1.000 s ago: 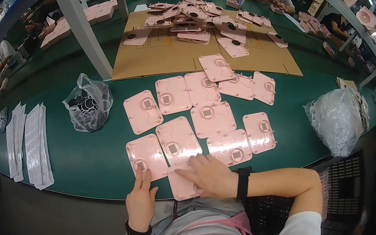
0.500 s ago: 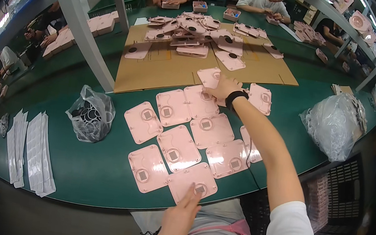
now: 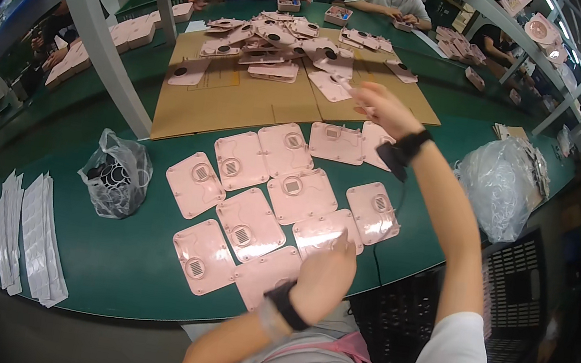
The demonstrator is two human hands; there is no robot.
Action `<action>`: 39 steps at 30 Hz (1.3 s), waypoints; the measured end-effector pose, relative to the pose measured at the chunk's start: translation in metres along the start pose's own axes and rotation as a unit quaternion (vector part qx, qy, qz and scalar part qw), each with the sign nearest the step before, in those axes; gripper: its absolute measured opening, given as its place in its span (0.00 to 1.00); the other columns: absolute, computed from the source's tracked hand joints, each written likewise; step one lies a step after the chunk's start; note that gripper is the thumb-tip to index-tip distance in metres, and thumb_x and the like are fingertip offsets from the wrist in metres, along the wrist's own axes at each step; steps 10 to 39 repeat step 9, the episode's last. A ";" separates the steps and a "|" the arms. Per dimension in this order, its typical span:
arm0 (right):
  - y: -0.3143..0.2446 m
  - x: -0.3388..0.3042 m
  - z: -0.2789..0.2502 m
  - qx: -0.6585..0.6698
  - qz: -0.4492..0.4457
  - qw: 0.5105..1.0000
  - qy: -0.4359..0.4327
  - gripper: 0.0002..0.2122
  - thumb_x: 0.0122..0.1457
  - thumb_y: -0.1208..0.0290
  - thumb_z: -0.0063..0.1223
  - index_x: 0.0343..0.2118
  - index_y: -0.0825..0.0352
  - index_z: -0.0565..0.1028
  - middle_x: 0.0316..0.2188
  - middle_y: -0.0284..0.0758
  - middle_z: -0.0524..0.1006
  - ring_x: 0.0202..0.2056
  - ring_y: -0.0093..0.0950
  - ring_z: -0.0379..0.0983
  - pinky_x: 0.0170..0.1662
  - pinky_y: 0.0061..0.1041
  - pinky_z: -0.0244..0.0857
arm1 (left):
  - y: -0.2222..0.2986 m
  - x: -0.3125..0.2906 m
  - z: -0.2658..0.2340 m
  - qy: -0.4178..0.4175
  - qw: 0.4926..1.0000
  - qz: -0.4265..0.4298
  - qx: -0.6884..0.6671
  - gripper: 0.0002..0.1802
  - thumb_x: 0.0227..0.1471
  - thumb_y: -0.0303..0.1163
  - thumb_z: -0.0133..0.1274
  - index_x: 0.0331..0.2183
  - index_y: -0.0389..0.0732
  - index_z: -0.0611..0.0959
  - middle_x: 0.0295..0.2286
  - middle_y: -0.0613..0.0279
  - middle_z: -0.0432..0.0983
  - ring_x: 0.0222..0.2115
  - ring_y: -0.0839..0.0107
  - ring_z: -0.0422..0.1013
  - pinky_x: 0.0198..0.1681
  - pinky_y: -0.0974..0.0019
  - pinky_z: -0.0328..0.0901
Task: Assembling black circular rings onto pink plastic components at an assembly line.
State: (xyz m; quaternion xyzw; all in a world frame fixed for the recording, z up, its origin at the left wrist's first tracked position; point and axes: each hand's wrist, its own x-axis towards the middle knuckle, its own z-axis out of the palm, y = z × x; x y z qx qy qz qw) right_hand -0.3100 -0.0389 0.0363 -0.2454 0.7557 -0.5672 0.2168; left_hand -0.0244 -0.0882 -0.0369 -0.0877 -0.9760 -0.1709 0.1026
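Note:
My right hand point(image 3: 384, 110) reaches over the cardboard, its fingers by the right edge of a pink plastic panel point(image 3: 327, 88) with a black disc. Motion blur hides whether they grip it. My left hand point(image 3: 328, 273) lies over another pink panel point(image 3: 313, 231) near the table's front, one finger stretched onto its surface. The back of the hand covers its other fingers and part of the panel below. Several similar panels point(image 3: 246, 164) with round rims and slotted grilles lie flat around my hands. One panel point(image 3: 374, 213) rests to the right of my left hand.
Brown cardboard point(image 3: 241, 110) carries a heap of pink panels point(image 3: 275, 33). A plastic bag of black rings point(image 3: 117, 174) and white strips point(image 3: 45, 242) lie left. A clear bag point(image 3: 504, 187) bulges right. A grey post point(image 3: 106, 34) rises left. Co-workers sit opposite.
My right hand has moved away from the panel rows toward the heap. My left hand has shifted from the front panel's grille to the panel behind and right of it. The view has turned slightly.

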 end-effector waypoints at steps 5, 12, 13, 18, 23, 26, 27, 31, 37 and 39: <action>-0.030 -0.091 -0.059 0.184 0.066 0.980 -0.048 0.27 0.58 0.59 0.51 0.58 0.66 0.60 0.44 0.35 0.73 0.45 0.25 0.70 0.46 0.24 0.63 | -0.010 0.086 0.050 -0.070 0.995 0.068 -0.001 0.22 0.44 0.29 0.51 0.46 0.43 0.76 0.48 0.43 0.69 0.24 0.59 0.76 0.25 0.61 0.71; -0.030 -0.143 -0.079 -0.191 0.156 0.963 -0.110 0.36 0.55 0.47 0.51 0.62 0.61 0.55 0.50 0.36 0.70 0.49 0.28 0.68 0.54 0.27 0.59 | -0.012 0.117 0.092 -0.180 0.981 0.039 0.062 0.29 0.43 0.35 0.56 0.50 0.49 0.75 0.52 0.44 0.65 0.28 0.57 0.77 0.29 0.58 0.71; -0.030 -0.143 -0.079 -0.191 0.156 0.963 -0.110 0.36 0.55 0.47 0.51 0.62 0.61 0.55 0.50 0.36 0.70 0.49 0.28 0.68 0.54 0.27 0.59 | -0.012 0.117 0.092 -0.180 0.981 0.039 0.062 0.29 0.43 0.35 0.56 0.50 0.49 0.75 0.52 0.44 0.65 0.28 0.57 0.77 0.29 0.58 0.71; -0.030 -0.143 -0.079 -0.191 0.156 0.963 -0.110 0.36 0.55 0.47 0.51 0.62 0.61 0.55 0.50 0.36 0.70 0.49 0.28 0.68 0.54 0.27 0.59 | -0.012 0.117 0.092 -0.180 0.981 0.039 0.062 0.29 0.43 0.35 0.56 0.50 0.49 0.75 0.52 0.44 0.65 0.28 0.57 0.77 0.29 0.58 0.71; -0.030 -0.143 -0.079 -0.191 0.156 0.963 -0.110 0.36 0.55 0.47 0.51 0.62 0.61 0.55 0.50 0.36 0.70 0.49 0.28 0.68 0.54 0.27 0.59 | -0.012 0.117 0.092 -0.180 0.981 0.039 0.062 0.29 0.43 0.35 0.56 0.50 0.49 0.75 0.52 0.44 0.65 0.28 0.57 0.77 0.29 0.58 0.71; -0.030 -0.143 -0.079 -0.191 0.156 0.963 -0.110 0.36 0.55 0.47 0.51 0.62 0.61 0.55 0.50 0.36 0.70 0.49 0.28 0.68 0.54 0.27 0.59 | -0.012 0.117 0.092 -0.180 0.981 0.039 0.062 0.29 0.43 0.35 0.56 0.50 0.49 0.75 0.52 0.44 0.65 0.28 0.57 0.77 0.29 0.58 0.71; -0.030 -0.143 -0.079 -0.191 0.156 0.963 -0.110 0.36 0.55 0.47 0.51 0.62 0.61 0.55 0.50 0.36 0.70 0.49 0.28 0.68 0.54 0.27 0.59 | -0.012 0.117 0.092 -0.180 0.981 0.039 0.062 0.29 0.43 0.35 0.56 0.50 0.49 0.75 0.52 0.44 0.65 0.28 0.57 0.77 0.29 0.58 0.71; -0.030 -0.143 -0.079 -0.191 0.156 0.963 -0.110 0.36 0.55 0.47 0.51 0.62 0.61 0.55 0.50 0.36 0.70 0.49 0.28 0.68 0.54 0.27 0.59 | -0.012 0.117 0.092 -0.180 0.981 0.039 0.062 0.29 0.43 0.35 0.56 0.50 0.49 0.75 0.52 0.44 0.65 0.28 0.57 0.77 0.29 0.58 0.71; -0.030 -0.143 -0.079 -0.191 0.156 0.963 -0.110 0.36 0.55 0.47 0.51 0.62 0.61 0.55 0.50 0.36 0.70 0.49 0.28 0.68 0.54 0.27 0.59 | -0.012 0.117 0.092 -0.180 0.981 0.039 0.062 0.29 0.43 0.35 0.56 0.50 0.49 0.75 0.52 0.44 0.65 0.28 0.57 0.77 0.29 0.58 0.71; -0.030 -0.143 -0.079 -0.191 0.156 0.963 -0.110 0.36 0.55 0.47 0.51 0.62 0.61 0.55 0.50 0.36 0.70 0.49 0.28 0.68 0.54 0.27 0.59 | -0.012 0.117 0.092 -0.180 0.981 0.039 0.062 0.29 0.43 0.35 0.56 0.50 0.49 0.75 0.52 0.44 0.65 0.28 0.57 0.77 0.29 0.58 0.71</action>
